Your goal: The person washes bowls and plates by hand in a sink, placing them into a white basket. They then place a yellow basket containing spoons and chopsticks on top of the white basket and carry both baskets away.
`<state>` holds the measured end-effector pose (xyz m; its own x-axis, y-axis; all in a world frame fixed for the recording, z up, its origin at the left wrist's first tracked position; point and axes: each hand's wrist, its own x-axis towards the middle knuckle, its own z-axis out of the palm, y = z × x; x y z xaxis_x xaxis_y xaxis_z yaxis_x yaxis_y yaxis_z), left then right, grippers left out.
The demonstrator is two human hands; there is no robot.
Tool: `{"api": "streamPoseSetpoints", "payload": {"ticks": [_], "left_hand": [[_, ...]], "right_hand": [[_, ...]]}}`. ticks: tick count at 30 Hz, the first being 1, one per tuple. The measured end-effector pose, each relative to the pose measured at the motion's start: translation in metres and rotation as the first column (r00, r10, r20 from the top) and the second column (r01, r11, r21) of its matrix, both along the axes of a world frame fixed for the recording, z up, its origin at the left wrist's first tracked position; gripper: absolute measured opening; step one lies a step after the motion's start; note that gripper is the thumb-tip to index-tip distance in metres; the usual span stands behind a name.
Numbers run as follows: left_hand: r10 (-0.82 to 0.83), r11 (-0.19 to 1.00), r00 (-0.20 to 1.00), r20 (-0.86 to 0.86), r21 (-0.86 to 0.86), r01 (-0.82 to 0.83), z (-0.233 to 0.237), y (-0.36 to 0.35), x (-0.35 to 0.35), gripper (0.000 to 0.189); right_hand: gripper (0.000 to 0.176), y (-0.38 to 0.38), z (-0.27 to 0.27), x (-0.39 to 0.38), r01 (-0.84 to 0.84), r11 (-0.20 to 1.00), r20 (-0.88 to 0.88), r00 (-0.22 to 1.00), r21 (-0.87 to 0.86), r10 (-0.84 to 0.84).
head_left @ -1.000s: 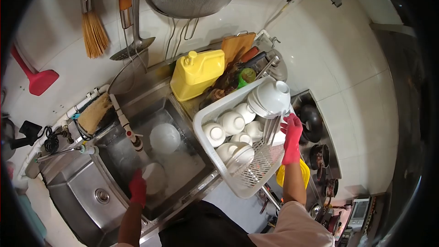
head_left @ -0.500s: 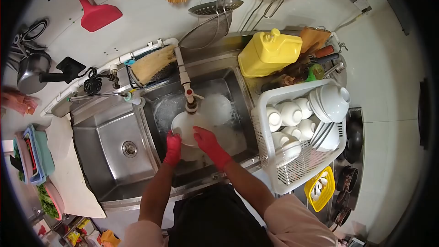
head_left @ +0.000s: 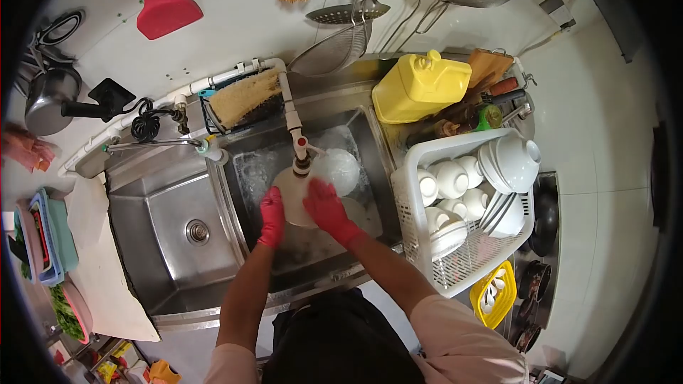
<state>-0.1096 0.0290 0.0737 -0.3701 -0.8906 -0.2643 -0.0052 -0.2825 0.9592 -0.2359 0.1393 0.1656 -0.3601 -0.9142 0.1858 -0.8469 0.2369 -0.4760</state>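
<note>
A round white plate [head_left: 293, 203] is tilted under the tap [head_left: 301, 163] in the right sink basin. My left hand [head_left: 272, 217], in a red glove, is closed on the plate's left edge. My right hand [head_left: 329, 212], gloved the same, lies at the plate's right side with its fingers stretched over the surface; the fingertips are slightly blurred. Just beyond my right hand, a white bowl [head_left: 337, 172] sits in the cloudy water. More pale dishes lie low in the water, partly hidden.
To the right stands a white plastic basket [head_left: 455, 281] with several white bowls, and a yellow jug [head_left: 423, 89] behind it. A yellow basket [head_left: 506, 306] holds white spoons. The left basin [head_left: 171, 220] shows its drain. Strainers [head_left: 334, 50] hang on the wall.
The plate has shifted slightly and now sits lower under the tap. My right hand has moved up and across its right side. The white bowl behind shows more plainly.
</note>
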Motion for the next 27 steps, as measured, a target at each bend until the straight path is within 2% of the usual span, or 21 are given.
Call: {"api": "streamPoseSetpoints", "payload": {"ticks": [1,4,5,8,9,10,12,14,15,16,17,18,19,20,21,22,23,24,26,27], "left_hand": [[-0.064,0.998,0.998,-0.026,0.003,0.064,-0.012,0.003,-0.001,0.034],[0.082,0.987,0.969,-0.231,0.154,-0.047,0.038,0.009,-0.030,0.030],[0.102,0.974,0.979,-0.175,0.217,-0.062,0.027,-0.002,-0.021,0.028],[0.027,0.981,0.999,-0.039,0.194,-0.019,0.000,-0.037,0.005,0.025],[-0.056,0.994,0.985,0.164,0.103,0.040,-0.002,-0.040,0.004,0.023],[-0.100,0.981,0.991,0.088,0.175,0.084,-0.004,-0.045,0.000,0.023],[-0.172,0.932,0.983,-0.068,0.312,0.185,-0.024,-0.052,-0.005,0.023],[-0.305,0.945,0.949,0.076,0.151,0.291,-0.029,-0.056,-0.014,0.029],[-0.361,0.933,0.920,0.156,0.075,0.353,-0.026,-0.057,-0.023,0.032],[-0.235,0.932,0.972,-0.025,0.277,0.233,0.024,-0.050,-0.043,0.039],[-0.181,0.947,0.979,-0.092,0.253,0.199,0.048,-0.038,-0.057,0.044],[-0.130,0.959,0.978,-0.162,0.229,0.166,0.073,-0.027,-0.072,0.049],[-0.195,0.981,0.973,-0.127,-0.040,0.191,0.057,-0.021,-0.079,0.052],[-0.252,0.953,0.966,-0.049,-0.186,0.239,0.057,-0.017,-0.078,0.052],[-0.283,0.903,0.959,0.032,-0.327,0.277,0.066,-0.015,-0.077,0.053],[-0.314,0.876,0.940,0.137,-0.341,0.342,0.074,-0.011,-0.070,0.051],[-0.335,0.848,0.911,0.240,-0.345,0.402,0.090,-0.007,-0.063,0.049],[-0.281,0.846,0.930,0.237,-0.397,0.357,0.098,-0.003,-0.056,0.048],[-0.177,0.824,0.958,0.226,-0.498,0.269,0.110,0.001,-0.044,0.045],[-0.124,0.743,0.941,0.316,-0.599,0.299,0.108,-0.003,-0.040,0.044]], "right_hand": [[0.045,-0.016,-0.005,0.001,0.117,0.993,-0.099,0.988,-0.009,-0.117],[0.048,-0.039,0.008,0.021,-0.040,0.989,0.087,0.996,0.141,0.028],[0.051,-0.031,0.017,0.024,-0.151,0.988,0.269,0.953,0.029,0.138],[0.055,0.011,0.031,0.021,-0.367,0.929,0.197,0.909,-0.044,0.368],[0.054,0.015,0.025,0.011,-0.367,0.930,0.131,0.921,-0.027,0.368],[0.053,0.017,0.017,0.002,-0.366,0.931,0.067,0.928,-0.012,0.366],[0.051,0.010,0.015,-0.004,-0.322,0.946,-0.044,0.945,0.018,0.323],[0.048,-0.005,0.021,-0.009,-0.245,0.969,-0.142,0.958,0.044,0.249],[0.047,-0.009,0.020,-0.005,-0.113,0.986,0.067,0.992,0.118,0.106],[0.045,-0.014,0.019,-0.001,0.002,0.977,0.258,0.964,0.215,-0.059],[0.045,-0.022,0.018,0.002,0.090,0.940,0.418,0.879,0.329,-0.230],[0.043,-0.030,-0.001,0.002,0.218,0.963,0.674,0.688,0.160,-0.267],[0.042,-0.040,-0.037,-0.003,0.381,0.924,0.874,0.439,0.030,-0.209],[0.041,-0.049,-0.056,-0.005,0.556,0.830,0.984,0.166,-0.037,-0.067],[0.036,-0.049,-0.034,-0.003,0.527,0.833,0.978,0.019,0.167,-0.207],[0.037,-0.048,-0.011,-0.004,0.369,0.912,0.833,0.436,0.180,-0.341],[0.037,-0.047,0.009,-0.006,0.212,0.941,0.528,0.785,0.262,-0.324],[0.037,-0.048,0.011,-0.006,0.095,0.915,0.139,0.977,0.392,-0.160],[0.038,-0.048,0.004,0.007,0.117,0.987,0.210,0.968,0.108,-0.138],[0.039,-0.047,-0.007,0.011,0.130,0.991,0.241,0.963,-0.038,-0.117]]}}
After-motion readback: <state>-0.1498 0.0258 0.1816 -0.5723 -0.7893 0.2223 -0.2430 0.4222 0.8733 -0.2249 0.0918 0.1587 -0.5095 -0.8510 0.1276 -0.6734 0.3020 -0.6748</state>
